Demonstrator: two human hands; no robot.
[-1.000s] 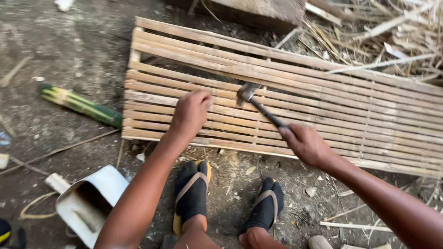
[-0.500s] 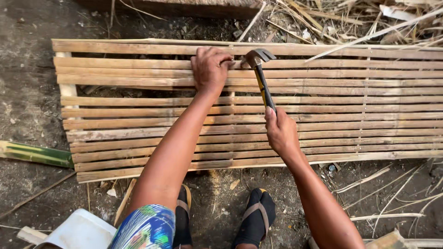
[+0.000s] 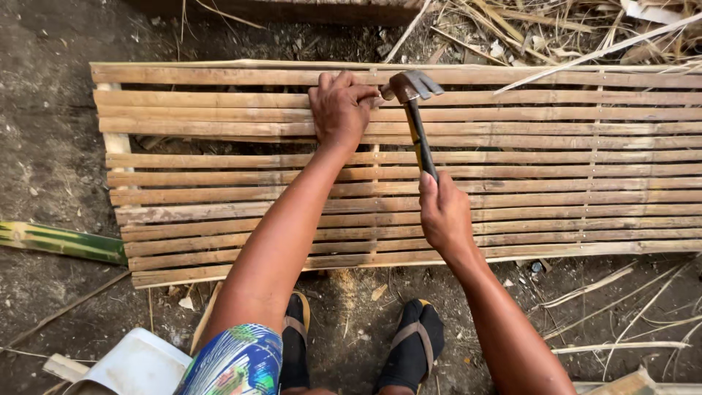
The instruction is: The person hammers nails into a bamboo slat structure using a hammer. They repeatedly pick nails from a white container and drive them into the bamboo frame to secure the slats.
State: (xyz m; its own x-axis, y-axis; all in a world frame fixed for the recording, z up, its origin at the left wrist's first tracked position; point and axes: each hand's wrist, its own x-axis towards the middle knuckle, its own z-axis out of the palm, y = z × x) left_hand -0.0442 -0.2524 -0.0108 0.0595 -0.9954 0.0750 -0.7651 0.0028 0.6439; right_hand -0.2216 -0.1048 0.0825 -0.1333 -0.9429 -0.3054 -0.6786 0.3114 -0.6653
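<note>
A panel of bamboo slats (image 3: 556, 172) lies flat on the dirt in front of me. My left hand (image 3: 341, 108) presses on the upper slats near the far edge, fingers bunched as if pinching something small that I cannot make out. My right hand (image 3: 443, 212) grips the dark handle of a claw hammer (image 3: 414, 110). The hammer's metal head hovers just right of my left fingertips, over the top slats. My two feet in dark sandals (image 3: 409, 344) stand at the panel's near edge.
A green bamboo pole (image 3: 62, 243) lies on the ground at the left. A white plastic container (image 3: 131, 366) sits at the bottom left. Dry bamboo strips and husks (image 3: 585, 29) pile at the top right; thin strips lie at the right.
Both hands have moved from the middle slats up to the panel's far edge. The hammer head now sits beside my left fingertips, and the view has shifted so the panel lies level.
</note>
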